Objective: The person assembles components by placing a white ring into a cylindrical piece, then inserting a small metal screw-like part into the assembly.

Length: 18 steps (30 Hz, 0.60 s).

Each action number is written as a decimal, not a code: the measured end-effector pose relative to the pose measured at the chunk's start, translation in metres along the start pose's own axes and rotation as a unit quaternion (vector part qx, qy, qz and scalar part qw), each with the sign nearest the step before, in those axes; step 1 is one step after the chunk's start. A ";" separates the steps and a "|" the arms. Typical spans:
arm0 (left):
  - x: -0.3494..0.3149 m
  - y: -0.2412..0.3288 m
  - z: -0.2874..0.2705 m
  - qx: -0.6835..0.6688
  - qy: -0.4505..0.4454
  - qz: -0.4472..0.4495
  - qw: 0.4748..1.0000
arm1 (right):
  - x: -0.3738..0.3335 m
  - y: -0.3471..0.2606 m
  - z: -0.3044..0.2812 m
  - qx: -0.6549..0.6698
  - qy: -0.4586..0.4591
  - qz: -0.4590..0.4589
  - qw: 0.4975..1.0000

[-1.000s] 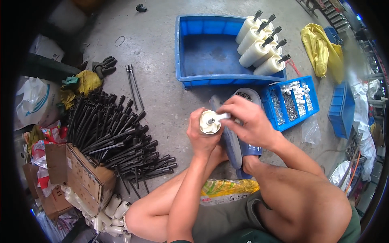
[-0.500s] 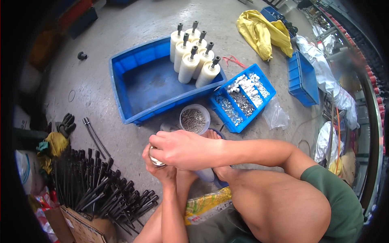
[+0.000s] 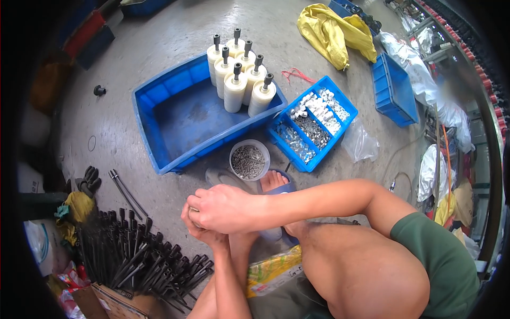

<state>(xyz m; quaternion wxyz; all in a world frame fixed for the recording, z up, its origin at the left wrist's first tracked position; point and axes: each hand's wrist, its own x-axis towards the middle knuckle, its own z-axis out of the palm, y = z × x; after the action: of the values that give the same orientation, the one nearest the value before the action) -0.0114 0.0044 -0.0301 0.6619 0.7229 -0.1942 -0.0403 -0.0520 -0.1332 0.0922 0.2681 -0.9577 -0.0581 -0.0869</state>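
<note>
My left hand (image 3: 207, 234) and my right hand (image 3: 227, 208) are together in front of my shins, the right lying over the left. Both are closed around a small white, round-ended piece (image 3: 194, 209). Only a sliver of it shows between the fingers, so its full shape is hidden. Just beyond the hands stands a round white tub (image 3: 267, 156) of small metal pins. To its right, a divided blue tray (image 3: 291, 160) holds white fittings and small metal parts. Several white rollers (image 3: 235, 91) with black stems stand upright in the right end of a large blue bin (image 3: 199, 144).
Many black rods (image 3: 133, 250) are heaped at lower left, beside a cardboard box (image 3: 119, 305). Two loose rods (image 3: 127, 194) and a dark glove (image 3: 88, 181) lie nearby. Yellow sacking (image 3: 337, 34), a blue crate (image 3: 393, 90) and a clear bag (image 3: 361, 142) are on the right.
My hands have shifted slightly left and lower in view. The right hand now covers more of the white piece, whose round end showed before. The whole view has shifted a little.
</note>
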 end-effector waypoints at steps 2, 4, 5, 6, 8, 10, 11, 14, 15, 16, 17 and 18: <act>0.001 0.008 -0.002 0.003 -0.005 0.037 0.999 | -0.002 0.005 -0.026 0.027 -0.013 0.085 0.996; 0.005 0.021 -0.003 0.018 -0.029 0.029 0.999 | -0.030 0.036 -0.049 0.037 0.094 0.132 0.986; 0.005 0.031 -0.002 0.014 -0.030 0.045 0.998 | -0.051 0.058 -0.069 0.047 0.135 0.187 0.972; 0.006 0.033 -0.004 0.022 -0.026 0.068 0.997 | -0.077 0.088 -0.070 0.013 0.219 0.240 0.945; 0.010 0.034 -0.011 0.035 -0.019 0.111 0.993 | -0.136 0.139 -0.074 -0.103 0.170 0.329 0.923; 0.013 0.046 -0.009 0.023 -0.014 0.091 0.995 | -0.193 0.171 -0.060 -0.157 -0.008 0.408 0.900; 0.014 0.044 -0.012 0.035 -0.016 0.079 0.996 | -0.205 0.172 -0.048 -0.194 -0.100 0.426 0.878; 0.014 0.057 -0.014 0.119 -0.030 0.089 0.988 | -0.224 0.170 -0.020 -0.157 -0.071 0.420 0.891; 0.015 0.062 -0.017 0.159 -0.044 0.108 0.980 | -0.224 0.170 -0.021 -0.149 -0.076 0.426 0.889; 0.016 0.066 -0.021 0.198 -0.058 0.126 0.970 | -0.224 0.171 -0.024 -0.141 -0.082 0.432 0.887; 0.016 0.072 -0.021 0.198 -0.051 0.137 0.969 | -0.224 0.172 -0.028 -0.133 -0.088 0.437 0.885; 0.015 0.078 -0.023 0.180 -0.047 0.124 0.975 | -0.223 0.170 -0.031 -0.139 -0.093 0.438 0.883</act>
<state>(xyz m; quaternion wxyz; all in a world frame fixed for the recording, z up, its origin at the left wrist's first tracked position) -0.0075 0.0175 0.0512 0.5109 0.7977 -0.3173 0.0443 -0.2475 -0.3080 -0.0114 0.1366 -0.9167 0.3552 0.1213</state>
